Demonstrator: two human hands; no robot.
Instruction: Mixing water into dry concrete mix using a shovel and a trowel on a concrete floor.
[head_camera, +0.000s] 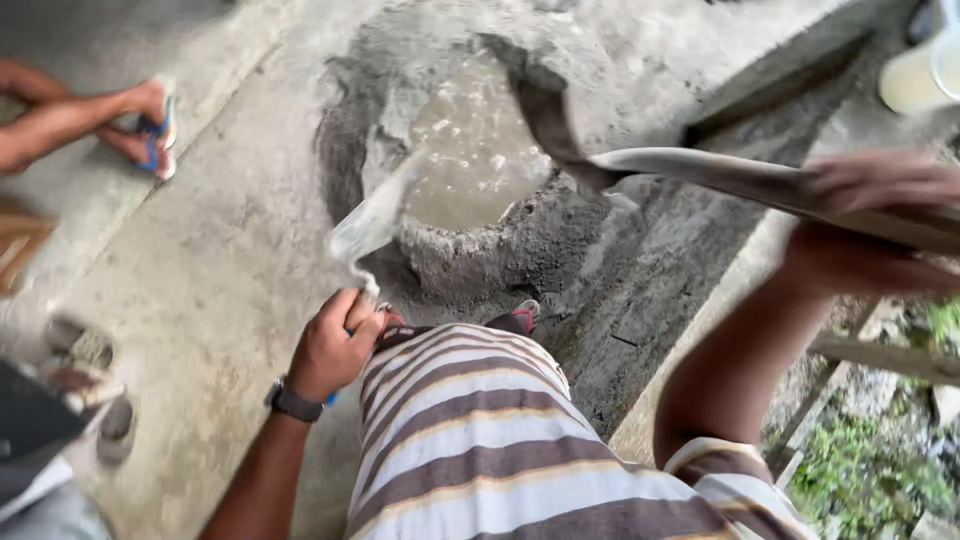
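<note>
My left hand (335, 345) grips the neck of a clear plastic bottle (372, 222), tilted toward a ring of grey cement mix (470, 255) with a pool of water (475, 150) in its middle. My right hand (880, 185), blurred, holds the wooden handle of a shovel (720, 172). Its blade (545, 110) digs into the far right side of the wet pile. A dark watch sits on my left wrist. My striped shirt fills the lower middle of the view.
Another person's feet in blue sandals (150, 130) rest on the concrete floor at upper left. Worn shoes (85, 385) lie at lower left. A pale bucket (920, 70) stands at top right. Green plants (870, 480) lie beyond the slab edge at lower right.
</note>
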